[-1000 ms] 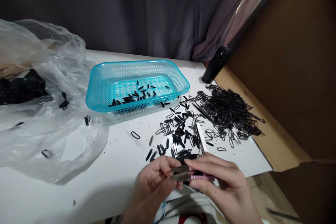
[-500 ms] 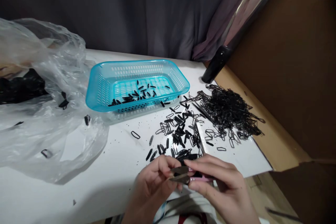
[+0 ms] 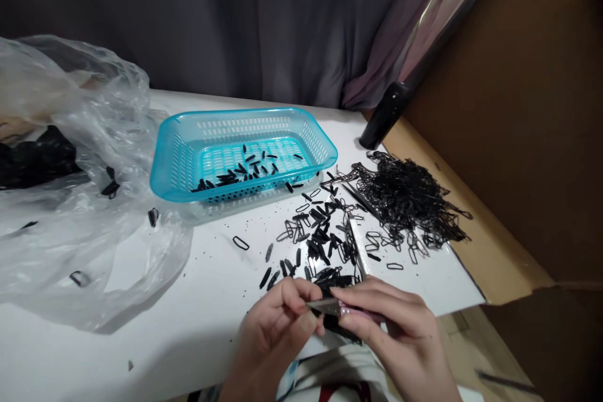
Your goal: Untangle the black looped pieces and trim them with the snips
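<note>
My right hand [image 3: 391, 320] is closed round small pink-handled snips [image 3: 325, 306], whose pointed metal blades lie together and point left. The blade tips reach the fingers of my left hand [image 3: 280, 326], which are pinched together; whatever is between them is hidden. Just beyond and under the hands lie many small black elongated pieces [image 3: 320, 245] and thin black loops [image 3: 294, 230] on the white table. A dark piece or part of the heap shows below the blades, too unclear to name.
A blue perforated basket [image 3: 160, 191] with some black pieces in it stands at the back. To the right is a tangled black heap [image 3: 405, 195] with a black cylinder [image 3: 384, 116] behind it. A clear plastic bag [image 3: 155, 270] spreads on the left; cardboard [image 3: 509, 270] borders the right.
The snips' blades have gone from apart to together and have turned in my right hand. Both hands stay in nearly the same place, and the view has shifted slightly.
</note>
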`<control>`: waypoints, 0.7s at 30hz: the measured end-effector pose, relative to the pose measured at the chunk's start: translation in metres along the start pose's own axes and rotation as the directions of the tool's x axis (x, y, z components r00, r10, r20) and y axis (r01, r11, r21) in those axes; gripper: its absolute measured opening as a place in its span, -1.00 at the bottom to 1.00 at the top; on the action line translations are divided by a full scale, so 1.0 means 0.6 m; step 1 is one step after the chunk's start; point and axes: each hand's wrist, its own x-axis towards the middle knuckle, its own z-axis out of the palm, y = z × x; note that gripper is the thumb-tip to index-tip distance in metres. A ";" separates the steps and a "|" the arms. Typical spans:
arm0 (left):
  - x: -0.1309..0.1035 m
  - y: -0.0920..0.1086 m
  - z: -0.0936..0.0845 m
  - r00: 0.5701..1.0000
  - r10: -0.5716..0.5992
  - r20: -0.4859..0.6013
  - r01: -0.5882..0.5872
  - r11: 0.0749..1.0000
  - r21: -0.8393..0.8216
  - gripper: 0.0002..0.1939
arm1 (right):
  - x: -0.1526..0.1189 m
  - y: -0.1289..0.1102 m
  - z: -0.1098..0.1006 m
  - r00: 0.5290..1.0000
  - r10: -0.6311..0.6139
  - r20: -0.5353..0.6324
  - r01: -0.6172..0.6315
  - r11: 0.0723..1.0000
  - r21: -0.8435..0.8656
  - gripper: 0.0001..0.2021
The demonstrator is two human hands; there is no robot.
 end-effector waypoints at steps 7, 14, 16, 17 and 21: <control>0.003 0.001 -0.003 0.998 -0.047 -0.052 0.046 0.998 -0.032 -0.63 | -0.002 0.004 -0.013 0.997 0.022 -0.078 -0.028 0.996 -0.082 -0.73; 0.003 -0.001 -0.004 0.996 -0.077 0.049 0.080 0.994 -0.073 -0.66 | -0.002 0.008 -0.028 0.998 -0.036 0.058 0.040 0.997 -0.069 -0.63; 0.005 -0.004 -0.006 0.996 -0.075 0.051 0.078 0.994 -0.075 -0.68 | -0.003 0.010 -0.027 0.998 -0.015 0.053 0.018 0.998 -0.059 -0.66; 0.006 -0.006 -0.007 0.997 -0.074 0.037 0.076 0.995 -0.065 -0.69 | -0.003 0.012 -0.026 1.000 0.015 0.025 -0.014 0.999 -0.049 -0.69; 0.010 -0.010 -0.012 0.998 -0.064 -0.015 0.065 0.996 0.064 -0.72 | -0.006 0.021 -0.018 0.969 0.172 -0.179 -0.170 0.985 0.029 -0.84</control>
